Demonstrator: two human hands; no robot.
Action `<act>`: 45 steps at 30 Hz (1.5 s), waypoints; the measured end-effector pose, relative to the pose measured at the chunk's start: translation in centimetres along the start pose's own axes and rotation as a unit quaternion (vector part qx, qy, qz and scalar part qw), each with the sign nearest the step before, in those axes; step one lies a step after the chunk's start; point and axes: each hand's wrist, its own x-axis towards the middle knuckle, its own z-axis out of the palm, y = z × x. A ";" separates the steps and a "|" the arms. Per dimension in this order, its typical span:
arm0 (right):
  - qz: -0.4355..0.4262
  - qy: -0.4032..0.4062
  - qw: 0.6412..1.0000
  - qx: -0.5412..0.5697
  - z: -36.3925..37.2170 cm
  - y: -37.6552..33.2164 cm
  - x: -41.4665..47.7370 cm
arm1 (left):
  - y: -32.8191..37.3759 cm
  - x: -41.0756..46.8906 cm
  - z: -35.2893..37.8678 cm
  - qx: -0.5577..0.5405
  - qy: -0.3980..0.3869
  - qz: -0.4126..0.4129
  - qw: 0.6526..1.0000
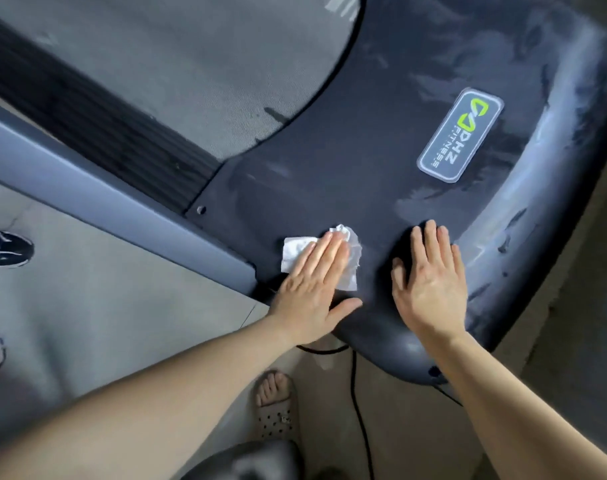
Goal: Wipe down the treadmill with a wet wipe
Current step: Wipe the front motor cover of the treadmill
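The treadmill point(381, 150) is seen from above at its front end: a dark, rounded motor cover with the grey belt point(208, 64) running away toward the upper left of the view. Its long axis therefore runs from the lower right to the upper left. A ribbed black strip point(97, 119) and a grey side rail point(104, 199) follow the same line along the near side.

The wet wipe point(352, 268) lies crumpled on the cover near its left corner, just beside the end of the side rail. The left hand point(312, 289) presses it flat; the grip is spread, fingers straight and held together, thumb out to the side, with fingertips pointing toward the belt. The wipe shows beyond the fingers on both sides.

The right hand point(430, 285) rests palm down on the bare cover just beside the wipe, apart from it, fingers straight and pointing the same way.

A logo badge point(459, 135) sits toward the cover's far edge, well apart from both hands. Streaks mark the cover's surface.

On the floor point(104, 306): a sandalled foot point(276, 407), a black cable point(359, 410), and a dark sneaker point(6, 249) at the left.
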 end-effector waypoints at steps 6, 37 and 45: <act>-0.022 0.015 1.000 -0.014 0.8 0.3 0.1 | -5.7 5.5 -2.0 -0.076 -0.016 -0.353 0.933; -0.009 0.020 1.000 0.022 0.1 0.0 0.3 | -0.1 1.4 1.9 -0.130 0.092 -0.344 0.925; -0.020 0.017 1.000 0.015 0.2 -0.1 0.1 | -8.8 7.3 -4.9 -0.186 0.017 -0.527 0.829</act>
